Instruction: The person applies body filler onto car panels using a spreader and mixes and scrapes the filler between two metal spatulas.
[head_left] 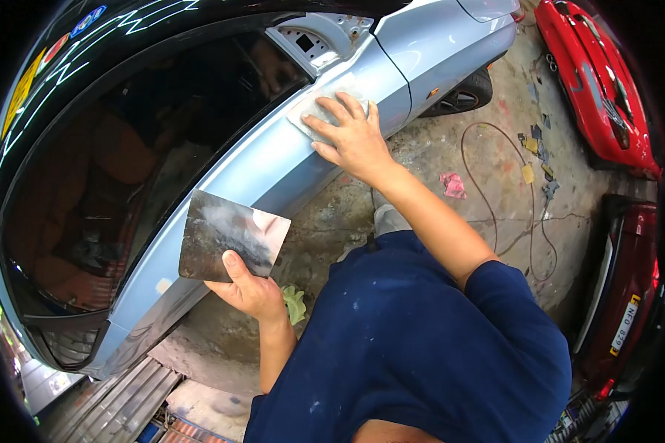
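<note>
My left hand (pixel 253 294) holds a flat, square plate (pixel 233 235) by its lower edge, with the thumb on top and the other fingers mostly hidden beneath. The plate is dark with grey and black smears and a pale, shiny right side. My right hand (pixel 351 139) lies with fingers spread on a whitish patch (pixel 300 117) at the upper door of a light blue car (pixel 273 159). Whether that patch is a thin sheet or a coating on the metal I cannot tell. Nearby, the mirror mount (pixel 324 38) is bare at the window's front corner.
A red bumper (pixel 606 81) and a dark red car part with a number plate (pixel 617 295) stand at right. A thin hose (pixel 463 144) loops over the stained concrete. A pink crumpled cloth (pixel 453 185), a yellow-green one (pixel 294 304) and scraps (pixel 527 174) lie there too.
</note>
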A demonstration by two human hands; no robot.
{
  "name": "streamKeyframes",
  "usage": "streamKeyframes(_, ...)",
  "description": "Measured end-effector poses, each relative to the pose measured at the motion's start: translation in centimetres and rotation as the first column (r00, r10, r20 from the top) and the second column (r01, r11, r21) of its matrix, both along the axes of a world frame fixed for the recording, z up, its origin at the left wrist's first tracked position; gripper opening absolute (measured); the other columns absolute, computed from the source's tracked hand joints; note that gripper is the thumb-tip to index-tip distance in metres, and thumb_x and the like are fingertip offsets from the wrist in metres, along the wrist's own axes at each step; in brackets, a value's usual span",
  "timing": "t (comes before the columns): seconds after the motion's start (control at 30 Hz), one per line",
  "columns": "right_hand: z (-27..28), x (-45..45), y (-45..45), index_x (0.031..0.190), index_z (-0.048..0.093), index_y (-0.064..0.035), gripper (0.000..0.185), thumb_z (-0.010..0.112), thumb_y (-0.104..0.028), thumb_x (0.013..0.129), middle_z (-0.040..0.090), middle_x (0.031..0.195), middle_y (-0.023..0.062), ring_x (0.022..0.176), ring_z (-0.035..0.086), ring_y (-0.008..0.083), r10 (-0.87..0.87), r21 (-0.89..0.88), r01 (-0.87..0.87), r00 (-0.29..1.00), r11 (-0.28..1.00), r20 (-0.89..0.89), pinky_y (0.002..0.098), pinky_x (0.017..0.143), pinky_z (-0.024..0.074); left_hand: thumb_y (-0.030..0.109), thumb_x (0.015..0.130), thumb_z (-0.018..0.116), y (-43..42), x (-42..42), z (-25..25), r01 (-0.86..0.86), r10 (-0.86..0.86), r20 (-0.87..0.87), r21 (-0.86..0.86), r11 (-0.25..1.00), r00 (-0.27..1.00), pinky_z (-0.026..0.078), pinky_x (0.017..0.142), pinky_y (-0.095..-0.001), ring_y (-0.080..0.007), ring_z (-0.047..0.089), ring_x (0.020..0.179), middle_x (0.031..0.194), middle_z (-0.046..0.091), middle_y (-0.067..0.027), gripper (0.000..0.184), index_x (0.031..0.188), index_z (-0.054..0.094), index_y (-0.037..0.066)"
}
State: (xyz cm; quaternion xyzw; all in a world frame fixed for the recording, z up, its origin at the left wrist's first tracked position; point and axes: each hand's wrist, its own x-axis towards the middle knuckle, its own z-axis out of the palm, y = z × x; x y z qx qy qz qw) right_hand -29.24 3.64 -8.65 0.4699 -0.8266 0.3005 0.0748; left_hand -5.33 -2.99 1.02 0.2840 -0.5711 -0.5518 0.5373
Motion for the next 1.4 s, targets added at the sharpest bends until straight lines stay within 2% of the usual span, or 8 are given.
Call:
streamKeyframes(0.4,-0.5,-0.1,-0.5,0.136,0.063,-0.0322,0.053,0.075,-0.035,0.085,0.048,0.151,0.0025,0.143,0.038,0.0319,-0.011,0.027,0.013,0.997,1.000,-0.070,0.0734,0.105,0.0308,0.013,0.108,0.052,-0.1,0.4,0.0,0.031,-0.030,0.069,-0.012,0.999,0.997,0.044,0.109,-0.0384,-0.0214,0.055,0.126,0.141,0.053,-0.0140,0.038,0.141,0.041,0.000)
streamKeyframes(0.5,0.6,-0.4,0.7,0.134,0.064,-0.0311,0.053,0.076,-0.033,0.083,0.050,0.148,0.0023,0.142,0.040,0.0312,0.039,0.124,-0.031,0.997,0.992,-0.060,0.0716,0.104,0.0330,0.012,0.107,0.052,-0.1,0.3,-0.2,0.047,-0.048,0.036,0.021,0.999,0.998,0.045,0.109,-0.0386,-0.0212,0.055,0.126,0.140,0.054,-0.0135,0.037,0.141,0.042,0.000)
streamKeyframes(0.6,3.0,-0.9,1.7,0.133,0.066,-0.0298,0.050,0.074,-0.033,0.084,0.052,0.145,0.0053,0.140,0.043,0.0330,0.075,0.283,-0.093,0.995,0.955,0.072,0.0763,0.103,0.0337,0.012,0.107,0.052,0.2,0.2,0.0,0.066,-0.066,0.026,0.012,0.998,0.997,0.046,0.109,-0.0386,-0.0210,0.056,0.125,0.140,0.054,-0.0138,0.037,0.141,0.041,0.000)
streamKeyframes(0.7,3.8,-0.3,2.3,0.133,0.065,-0.0284,0.049,0.074,-0.032,0.085,0.052,0.146,0.0039,0.141,0.042,0.0312,0.036,0.281,-0.060,0.995,0.958,0.091,0.0686,0.105,0.0345,0.010,0.105,0.055,0.5,0.2,0.1,-0.010,0.009,0.028,0.016,1.000,1.000,0.049,0.104,-0.0391,-0.0244,0.058,0.120,0.138,0.055,-0.0196,0.040,0.139,0.041,-0.007)
streamKeyframes(0.8,3.2,0.2,2.4,0.133,0.065,-0.0280,0.047,0.073,-0.033,0.087,0.052,0.147,0.0045,0.141,0.042,0.0315,0.012,0.178,-0.022,0.998,0.984,0.054,0.0690,0.106,0.0337,0.010,0.105,0.055,0.7,0.5,0.1,-0.056,0.054,0.049,0.044,0.997,0.997,0.049,0.104,-0.0388,-0.0241,0.058,0.121,0.137,0.055,-0.0196,0.040,0.139,0.041,-0.007)
streamKeyframes(1.0,1.4,0.3,1.4,0.134,0.063,-0.0297,0.050,0.073,-0.034,0.085,0.051,0.146,0.0054,0.141,0.041,0.0328,0.013,0.076,-0.013,1.000,0.997,-0.002,0.0766,0.103,0.0327,0.010,0.105,0.055,0.8,1.1,-0.1,0.007,-0.007,0.011,0.025,1.000,1.000,0.048,0.106,-0.0390,-0.0250,0.058,0.122,0.139,0.055,-0.0196,0.042,0.140,0.040,-0.008)
streamKeyframes(1.1,2.0,1.1,0.9,0.133,0.064,-0.0298,0.049,0.073,-0.034,0.085,0.051,0.146,0.0052,0.141,0.041,0.0329,0.011,0.112,-0.010,1.000,0.994,-0.014,0.0773,0.103,0.0311,0.009,0.107,0.051,1.1,1.0,0.0,0.012,-0.012,0.046,0.018,1.000,0.999,0.049,0.107,-0.0411,-0.0244,0.058,0.123,0.139,0.055,-0.0172,0.037,0.141,0.040,-0.001)
streamKeyframes(1.4,2.8,1.2,-1.3,0.128,0.070,-0.0264,0.045,0.072,-0.031,0.083,0.053,0.142,0.0074,0.140,0.041,0.0341,-0.007,0.071,0.011,0.998,0.997,-0.067,0.0797,0.102,0.0293,0.009,0.106,0.051,1.5,0.6,0.0,0.027,-0.027,0.002,0.035,0.999,1.000,0.050,0.107,-0.0421,-0.0252,0.059,0.123,0.139,0.056,-0.0171,0.038,0.141,0.041,-0.001)
